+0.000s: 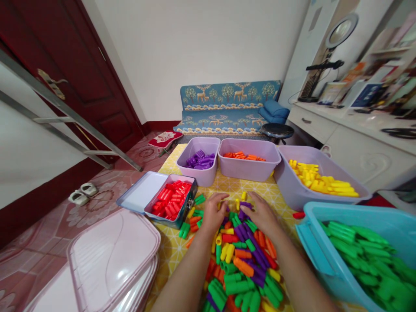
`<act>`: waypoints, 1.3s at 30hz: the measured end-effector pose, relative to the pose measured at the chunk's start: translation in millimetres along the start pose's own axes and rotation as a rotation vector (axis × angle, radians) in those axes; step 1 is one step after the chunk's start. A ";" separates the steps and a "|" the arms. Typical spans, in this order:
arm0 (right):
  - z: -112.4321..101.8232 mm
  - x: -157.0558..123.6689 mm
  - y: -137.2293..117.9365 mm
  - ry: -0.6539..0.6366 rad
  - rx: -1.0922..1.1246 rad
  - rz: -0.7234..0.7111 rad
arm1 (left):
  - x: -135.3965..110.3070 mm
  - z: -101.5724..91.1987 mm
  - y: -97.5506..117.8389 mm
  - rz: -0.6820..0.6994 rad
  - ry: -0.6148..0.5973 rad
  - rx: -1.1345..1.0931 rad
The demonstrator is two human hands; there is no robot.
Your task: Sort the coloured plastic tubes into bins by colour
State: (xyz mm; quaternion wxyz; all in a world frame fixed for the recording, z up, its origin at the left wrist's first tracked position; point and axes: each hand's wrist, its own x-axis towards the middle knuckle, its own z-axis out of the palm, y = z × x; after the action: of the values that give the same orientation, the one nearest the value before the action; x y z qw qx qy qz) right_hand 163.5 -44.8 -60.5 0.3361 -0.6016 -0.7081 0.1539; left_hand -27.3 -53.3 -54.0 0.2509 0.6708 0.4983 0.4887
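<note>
A mixed pile of plastic tube pieces point(243, 266) in green, orange, yellow, purple and red lies on the table between my forearms. My left hand point(212, 212) hovers at the far left side of the pile, its thumb and index finger apart, with no piece plainly between them. Opposite it, my right hand point(260, 214) has thumb and fingers around a purple tube piece point(245, 209) at the pile's far edge. Small yellow pieces point(243, 196) lie just beyond, between both hands.
Lilac bins hold purple point(182, 162), orange point(248, 171) and yellow pieces point(289, 186). A turquoise bin point(316, 251) of green pieces stands right; an open tin point(177, 223) of red pieces stands left. Stacked lids point(113, 251) lie front left. Behind are a patterned sofa point(224, 117) and a stool point(277, 130).
</note>
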 end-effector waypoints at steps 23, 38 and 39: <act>-19.5 -114.7 -59.0 -0.398 -0.174 -0.094 | 0.3 -3.3 0.9 -0.041 -0.310 0.115; -58.3 -141.3 -23.8 -0.063 -0.253 -0.123 | -114.6 -80.3 66.4 -0.104 -0.237 0.439; -61.4 -158.6 -19.4 -0.070 -0.282 -0.135 | -136.6 -80.7 61.4 -0.082 -0.239 0.497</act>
State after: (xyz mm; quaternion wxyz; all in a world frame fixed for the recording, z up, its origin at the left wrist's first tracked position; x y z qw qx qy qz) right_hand 197.5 -212.2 -50.0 0.2330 -0.5881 -0.7728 0.0508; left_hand -77.9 -213.5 -26.9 0.1552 0.7439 0.5965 0.2582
